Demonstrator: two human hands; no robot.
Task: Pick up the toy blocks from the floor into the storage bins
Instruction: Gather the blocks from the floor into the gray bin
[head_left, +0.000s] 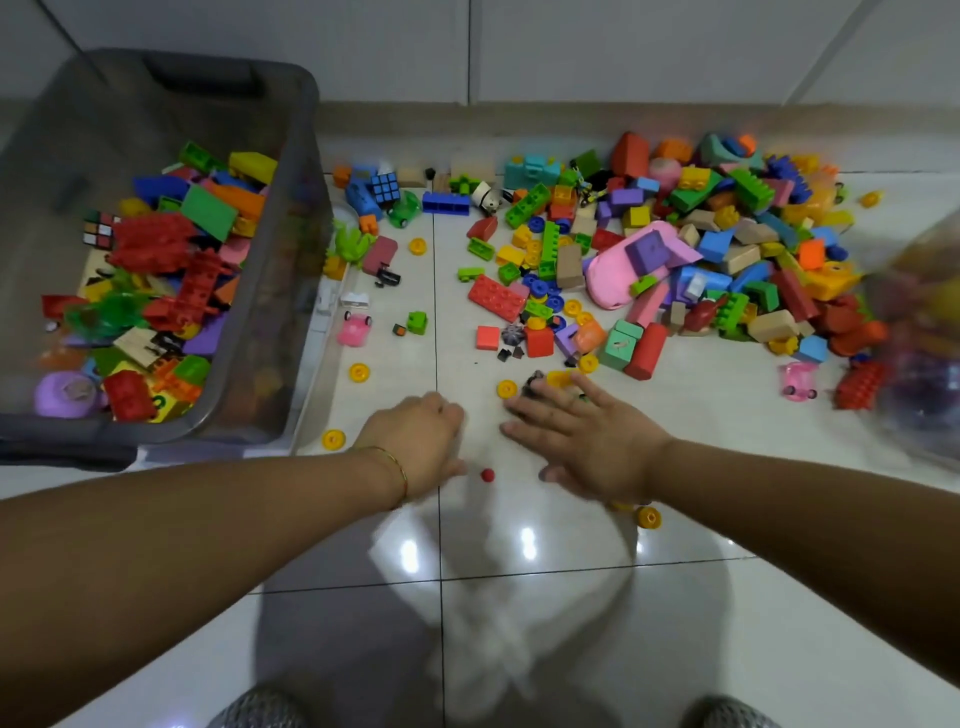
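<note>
The right hand (582, 436) lies flat on the glossy white tiled floor (727, 415), fingers spread apart, fingertips beside a small yellow plastic wheel disc (506, 388). The left hand (415, 441) has its fingers curled under; I cannot tell whether they hold anything. Multicoloured plastic toy blocks (675, 249) lie heaped beyond both hands, and more sit in the grey translucent plastic storage bin (306, 218) at the left.

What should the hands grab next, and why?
Probably the right hand should curl round the yellow wheel just by its fingers: they lie spread flat there, and the grey bin waits close on the left.
</note>
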